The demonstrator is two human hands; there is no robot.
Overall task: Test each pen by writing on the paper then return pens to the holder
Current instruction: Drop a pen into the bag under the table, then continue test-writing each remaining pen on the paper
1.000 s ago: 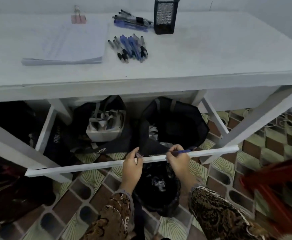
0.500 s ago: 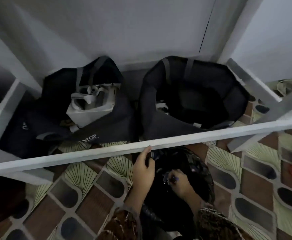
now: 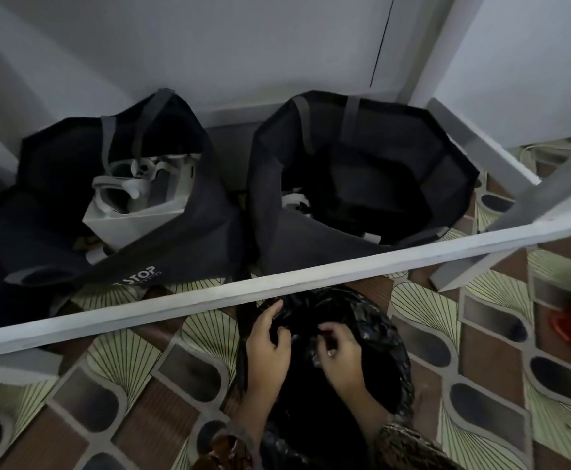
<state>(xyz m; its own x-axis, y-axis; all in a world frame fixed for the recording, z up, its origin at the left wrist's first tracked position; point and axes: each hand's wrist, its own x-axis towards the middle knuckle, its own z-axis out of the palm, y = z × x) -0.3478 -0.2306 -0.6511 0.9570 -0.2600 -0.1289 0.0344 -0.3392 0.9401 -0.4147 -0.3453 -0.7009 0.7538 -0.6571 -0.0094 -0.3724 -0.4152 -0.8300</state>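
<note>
While both hands [image 3: 338, 347] pinch the black bag [image 3: 375, 320], its contents stay hidden.

Glossy crinkled plastic bag [image 3: 362, 320], matt cloth totes [image 3: 189, 239], painted wooden crossbar [image 3: 277, 286]

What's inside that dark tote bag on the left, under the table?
The left tote bag holds an open white box with pale plastic parts lying in it. What they are is unclear, and the bag's fabric hides anything beneath or beside the box.
</note>
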